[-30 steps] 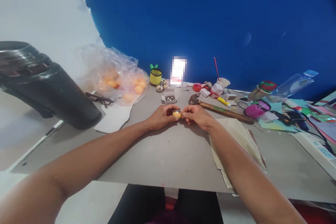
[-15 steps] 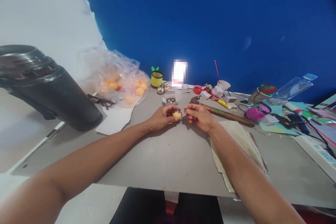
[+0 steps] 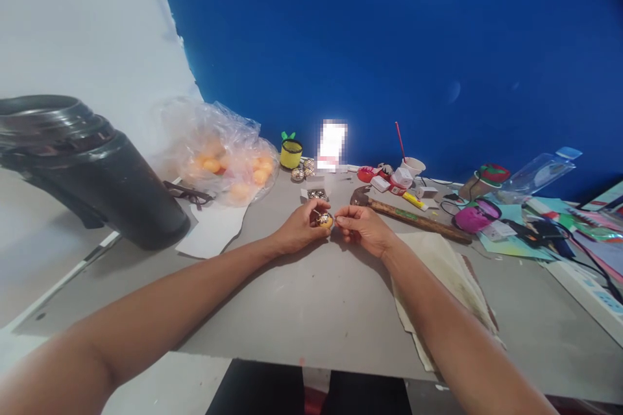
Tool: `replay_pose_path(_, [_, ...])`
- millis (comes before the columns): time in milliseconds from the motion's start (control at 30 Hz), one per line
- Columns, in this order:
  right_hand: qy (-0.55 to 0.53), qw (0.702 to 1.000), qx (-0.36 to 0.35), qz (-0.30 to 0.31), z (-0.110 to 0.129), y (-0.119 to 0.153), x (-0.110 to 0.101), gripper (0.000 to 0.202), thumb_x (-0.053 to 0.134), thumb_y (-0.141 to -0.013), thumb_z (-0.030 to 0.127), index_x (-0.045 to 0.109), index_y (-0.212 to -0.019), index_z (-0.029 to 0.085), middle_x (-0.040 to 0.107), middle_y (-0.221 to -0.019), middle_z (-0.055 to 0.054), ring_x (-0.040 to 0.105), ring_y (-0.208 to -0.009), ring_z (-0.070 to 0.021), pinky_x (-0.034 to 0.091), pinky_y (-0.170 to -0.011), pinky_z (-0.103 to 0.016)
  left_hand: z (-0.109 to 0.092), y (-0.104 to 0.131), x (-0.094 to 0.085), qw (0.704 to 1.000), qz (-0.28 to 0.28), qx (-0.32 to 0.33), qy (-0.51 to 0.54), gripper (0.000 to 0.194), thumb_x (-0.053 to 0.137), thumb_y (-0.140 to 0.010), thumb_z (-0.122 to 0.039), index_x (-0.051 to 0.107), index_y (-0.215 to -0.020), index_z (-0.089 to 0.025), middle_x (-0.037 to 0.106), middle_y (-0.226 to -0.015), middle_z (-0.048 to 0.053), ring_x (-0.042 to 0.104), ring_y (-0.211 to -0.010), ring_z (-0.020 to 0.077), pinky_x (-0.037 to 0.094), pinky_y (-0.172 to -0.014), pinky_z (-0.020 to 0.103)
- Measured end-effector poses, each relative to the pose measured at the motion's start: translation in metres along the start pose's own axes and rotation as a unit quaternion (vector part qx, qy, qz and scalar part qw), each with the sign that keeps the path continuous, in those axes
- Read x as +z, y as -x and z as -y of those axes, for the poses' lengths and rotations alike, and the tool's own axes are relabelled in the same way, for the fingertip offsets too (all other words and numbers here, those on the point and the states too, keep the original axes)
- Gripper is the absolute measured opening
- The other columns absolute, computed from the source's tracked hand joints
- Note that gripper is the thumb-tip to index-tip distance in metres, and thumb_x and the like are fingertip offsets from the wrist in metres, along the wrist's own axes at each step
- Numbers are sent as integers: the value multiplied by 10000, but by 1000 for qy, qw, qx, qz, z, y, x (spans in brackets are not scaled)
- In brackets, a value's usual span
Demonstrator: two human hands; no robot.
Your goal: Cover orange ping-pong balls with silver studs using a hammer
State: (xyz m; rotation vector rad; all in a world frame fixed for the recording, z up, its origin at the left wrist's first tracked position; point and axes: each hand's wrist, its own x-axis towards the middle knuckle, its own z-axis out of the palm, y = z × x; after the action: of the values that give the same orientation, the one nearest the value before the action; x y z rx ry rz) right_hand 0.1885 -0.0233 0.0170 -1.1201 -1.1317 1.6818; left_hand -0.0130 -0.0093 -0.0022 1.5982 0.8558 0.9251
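My left hand (image 3: 302, 227) holds an orange ball (image 3: 324, 225), about ping-pong size, between thumb and fingers. Shiny round metal thumbtack heads cover part of the ball's upper side. Right beside it, my right hand (image 3: 363, 228) is closed in a pinch at the ball's right edge. The fingertips mostly hide the tiny thumbtack between them. Just beyond the hands sits a small open box (image 3: 316, 194) of shiny thumbtacks. Several metal-covered balls (image 3: 298, 174) lie further back.
A hammer (image 3: 413, 219) and a cream cloth (image 3: 428, 266) lie to the right. At left stand a large dark thermos (image 3: 121, 188) and a plastic bag of orange balls (image 3: 228, 162). A bright phone-like screen (image 3: 333, 146) is at the back; a power strip (image 3: 588, 292) lies far right.
My right hand has moved left, closing the gap to the ball. The ball has turned in my left hand, showing more of its metal-covered side. The view has shifted slightly.
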Motion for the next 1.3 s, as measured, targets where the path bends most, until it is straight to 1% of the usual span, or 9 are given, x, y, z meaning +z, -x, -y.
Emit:
replay_pose_path(100, [4,1000,8,3,-1,0,0,440,965,-551,406,696,-796,158,623,-641,19,491,-497,-69,403,-493,-221,-1,0,-2,994,-10,30,-102,423,762,-695,-214,654,-1104,-186,611,-1076,60,600,-971,214,499,-859,354])
replay_pose_path(167, [7,1000,13,8,-1,0,1,438,965,-551,404,691,-790,160,620,-632,19,492,-502,-71,407,-500,-219,-4,1,-2,990,-4,44,-136,330,760,-707,-229,666,-1020,-187,600,-1049,52,585,-974,220,482,-867,355])
replay_pose_path(333, [5,1000,10,13,-1,1,2,433,969,-541,399,702,-789,164,628,-627,11,501,-510,-81,408,-497,-220,-10,5,1,990,2,32,-139,324,730,-760,-298,546,-1011,-204,591,-943,-5,554,-840,180,469,-778,313])
replay_pose_path(567, [7,1000,-12,11,-1,1,0,411,962,-564,405,704,-780,170,648,-673,9,499,-506,-74,393,-483,-211,-13,9,1,974,54,100,-194,330,591,-802,-181,586,-1132,-193,597,-1098,56,575,-1037,230,465,-946,371])
replay_pose_path(667, [13,1000,-10,-2,1,2,1,423,968,-545,409,704,-774,172,634,-650,17,501,-505,-75,389,-486,-209,-9,7,0,983,38,73,-167,317,589,-822,-195,583,-1138,-196,617,-1046,41,585,-968,213,473,-874,344])
replay_pose_path(767, [16,1000,-9,-5,2,2,1,428,967,-542,414,699,-769,170,625,-640,20,502,-507,-74,390,-494,-214,-6,5,1,990,20,33,-132,285,663,-803,-250,560,-1063,-196,605,-923,4,563,-825,179,458,-750,304])
replay_pose_path(867, [23,1000,-10,-4,1,2,1,419,959,-562,424,695,-765,169,626,-632,16,504,-509,-81,399,-501,-226,-8,6,2,991,19,23,-134,292,708,-772,-262,529,-995,-203,577,-868,-20,533,-766,161,434,-698,288])
replay_pose_path(1100, [60,997,-41,6,-3,1,0,374,930,-614,435,714,-765,171,621,-615,15,511,-514,-87,408,-518,-234,-11,8,3,985,51,51,-155,248,649,-845,-278,576,-1068,-201,633,-951,0,572,-828,174,447,-744,294])
replay_pose_path(1300, [73,996,-49,2,1,3,3,363,920,-608,437,723,-764,175,621,-612,15,504,-511,-90,398,-504,-235,-9,6,1,990,38,35,-129,278,696,-815,-309,596,-1050,-198,630,-923,-6,563,-796,166,447,-713,279])
